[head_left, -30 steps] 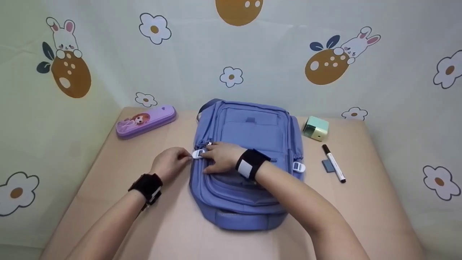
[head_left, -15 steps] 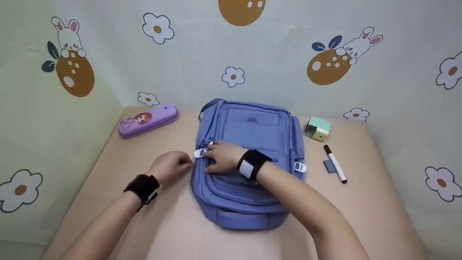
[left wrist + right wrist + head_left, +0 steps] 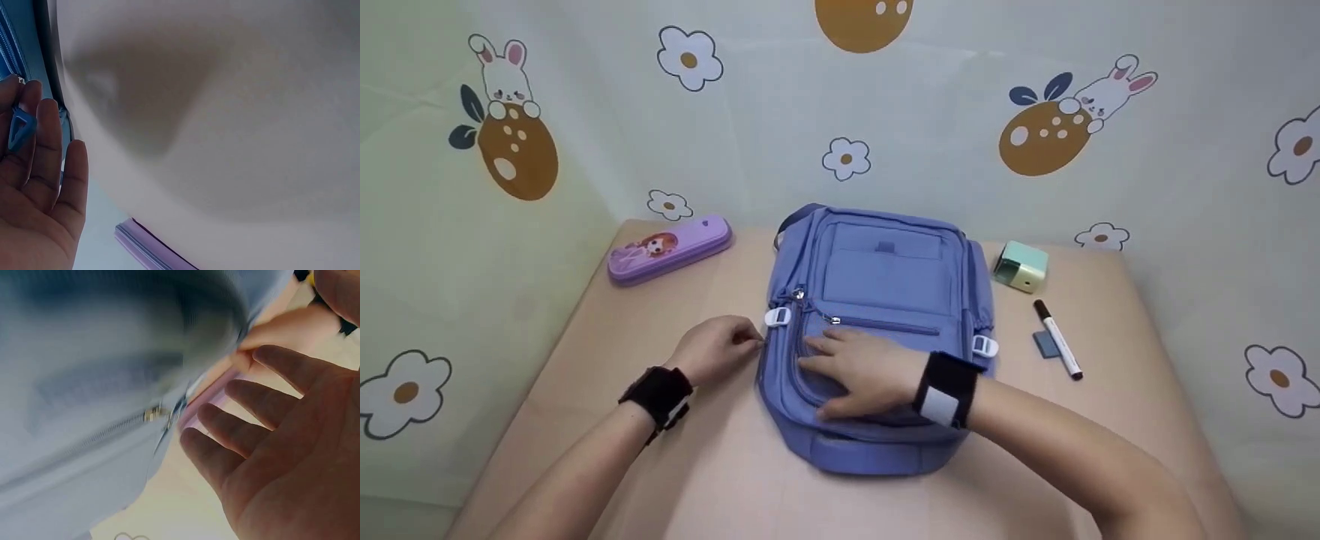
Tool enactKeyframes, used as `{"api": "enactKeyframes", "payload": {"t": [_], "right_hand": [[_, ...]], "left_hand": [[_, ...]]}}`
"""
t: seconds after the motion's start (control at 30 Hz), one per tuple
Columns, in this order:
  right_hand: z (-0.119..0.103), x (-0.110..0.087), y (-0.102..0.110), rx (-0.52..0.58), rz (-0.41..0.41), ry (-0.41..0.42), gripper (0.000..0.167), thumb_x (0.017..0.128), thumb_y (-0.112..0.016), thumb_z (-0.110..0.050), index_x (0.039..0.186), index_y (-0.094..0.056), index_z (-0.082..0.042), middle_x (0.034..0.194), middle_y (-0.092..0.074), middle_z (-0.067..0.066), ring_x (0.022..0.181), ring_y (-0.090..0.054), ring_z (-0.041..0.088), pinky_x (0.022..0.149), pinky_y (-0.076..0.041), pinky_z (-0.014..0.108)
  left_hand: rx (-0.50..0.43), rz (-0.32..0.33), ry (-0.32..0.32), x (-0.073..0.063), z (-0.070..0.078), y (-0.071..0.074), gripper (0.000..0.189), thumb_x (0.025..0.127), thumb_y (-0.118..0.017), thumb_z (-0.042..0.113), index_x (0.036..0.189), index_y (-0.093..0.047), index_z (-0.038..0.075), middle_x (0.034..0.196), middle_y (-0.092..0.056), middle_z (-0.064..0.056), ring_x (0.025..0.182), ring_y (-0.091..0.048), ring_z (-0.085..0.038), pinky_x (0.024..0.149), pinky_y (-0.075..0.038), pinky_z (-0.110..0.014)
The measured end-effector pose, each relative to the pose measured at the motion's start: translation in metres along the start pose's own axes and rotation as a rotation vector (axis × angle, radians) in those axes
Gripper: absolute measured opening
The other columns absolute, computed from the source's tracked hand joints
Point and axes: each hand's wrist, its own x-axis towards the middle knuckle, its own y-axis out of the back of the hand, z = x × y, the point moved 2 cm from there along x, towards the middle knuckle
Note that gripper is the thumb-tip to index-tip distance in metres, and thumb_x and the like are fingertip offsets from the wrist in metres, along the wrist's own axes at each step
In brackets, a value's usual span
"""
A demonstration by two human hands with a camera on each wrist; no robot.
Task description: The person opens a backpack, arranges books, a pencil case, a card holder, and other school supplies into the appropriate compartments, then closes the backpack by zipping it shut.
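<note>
The desk (image 3: 585,352) carries a blue backpack (image 3: 885,281), lying front panel up. Off the backpack's far left corner is a purple pencil case (image 3: 671,250). The right hand (image 3: 870,373), fingers spread and holding nothing, is over the backpack's lower front; whether it presses the fabric I cannot tell. The left hand (image 3: 718,347), fingers curled, is at the backpack's left edge, pinching a blue zipper pull (image 3: 21,128), just nearer the person than the white buckle (image 3: 778,317) on that edge. The step in hand looks like working this side zipper. The pull should run best drawn along the backpack's seam rather than outward, with the right hand flat near that edge to steady the bag and tension the cloth. Slack fabric beside the zipper teeth (image 3: 8,52) could snag, so smoothing it away first seems wise.
</note>
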Motion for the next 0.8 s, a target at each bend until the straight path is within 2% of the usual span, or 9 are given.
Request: {"api": "enactKeyframes", "payload": {"t": [0.1,0.27,0.43,0.8], "right_hand": [[-0.005,-0.013,-0.014,-0.004,0.009,0.017,0.085,0.091,-0.064,-0.065,0.157,-0.041,-0.017,0.166,-0.026,0.013,0.151,-0.026,0.038,0.121,-0.023,0.048],[-0.008,-0.017,-0.029,-0.043,0.041,0.022,0.081,0.092,-0.064,-0.062,0.156,-0.044,-0.016,0.166,-0.027,0.013,0.151,-0.027,0.036,0.120,-0.026,0.047],[-0.008,-0.014,-0.033,-0.051,0.045,0.019,0.075,0.094,-0.062,-0.058,0.154,-0.047,-0.014,0.165,-0.030,0.012,0.150,-0.030,0.035,0.119,-0.030,0.046],[-0.008,-0.015,-0.032,-0.016,0.039,0.009,0.075,0.093,-0.061,-0.058,0.153,-0.048,-0.014,0.164,-0.031,0.012,0.149,-0.030,0.035,0.118,-0.031,0.047]], "left_hand": [[0.003,0.003,0.004,0.000,0.000,-0.001,0.005,0.093,-0.073,0.019,0.093,-0.077,0.019,0.089,-0.070,0.005,0.086,-0.065,-0.017,0.082,-0.052,-0.044],[0.022,0.010,-0.004,0.001,0.001,-0.001,0.005,0.093,-0.072,0.019,0.092,-0.077,0.018,0.088,-0.069,0.005,0.085,-0.064,-0.017,0.082,-0.052,-0.043],[0.074,0.004,-0.041,-0.002,0.003,0.002,0.005,0.092,-0.072,0.016,0.092,-0.077,0.017,0.087,-0.069,0.005,0.083,-0.064,-0.017,0.080,-0.053,-0.042],[0.144,-0.064,-0.119,-0.019,0.014,0.006,0.004,0.090,-0.074,0.017,0.092,-0.077,0.016,0.083,-0.069,0.009,0.077,-0.064,-0.012,0.075,-0.054,-0.039]]}}
